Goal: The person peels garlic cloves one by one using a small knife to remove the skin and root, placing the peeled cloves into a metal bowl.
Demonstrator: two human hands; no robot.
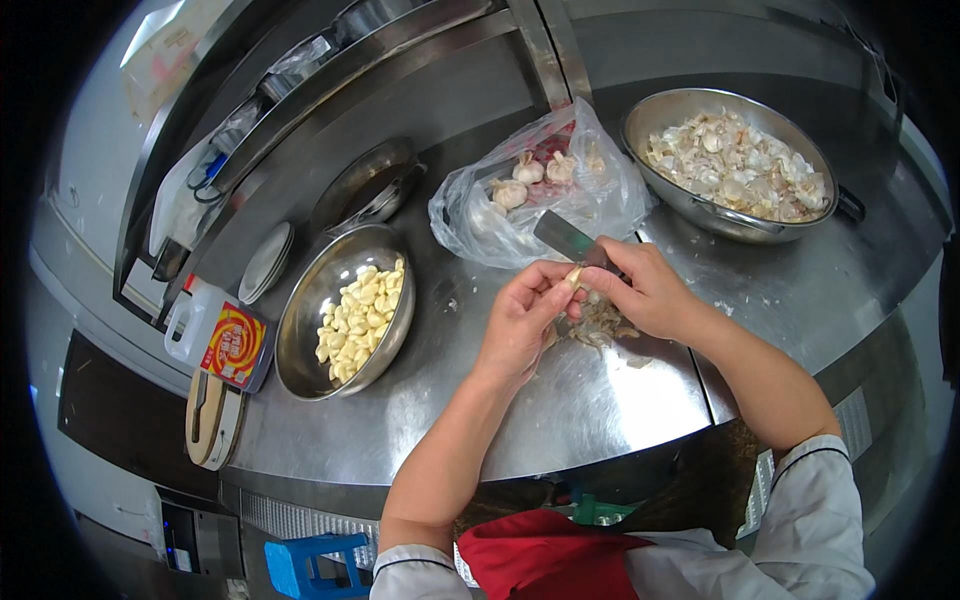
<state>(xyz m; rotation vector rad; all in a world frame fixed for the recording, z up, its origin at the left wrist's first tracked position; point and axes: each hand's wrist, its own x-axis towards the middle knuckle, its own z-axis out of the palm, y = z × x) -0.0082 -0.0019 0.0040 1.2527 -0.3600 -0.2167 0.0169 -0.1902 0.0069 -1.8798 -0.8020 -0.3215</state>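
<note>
Between the thumb and fingers of my left hand point(525, 311) is a garlic clove point(574, 276). My right hand point(646, 289) grips a knife point(564, 237) with a broad blade, and its thumb presses near the clove. Under both hands lies a small heap of garlic skins point(600, 322) on the steel worktop. Beyond them, a clear plastic bag point(480, 180) lies open with several whole garlic bulbs point(528, 169) in it. Peeled cloves point(361, 319) fill part of a steel bowl point(394, 352) on the left. The knife's handle is mostly hidden by my right hand.
A large steel pan point(724, 214) at the back right is heaped with garlic skins. Behind the left bowl stand another metal pan point(360, 184) and stacked plates point(268, 262). A plastic jug point(221, 334) and a round wooden board point(206, 420) sit at the left edge, below a steel shelf point(360, 67).
</note>
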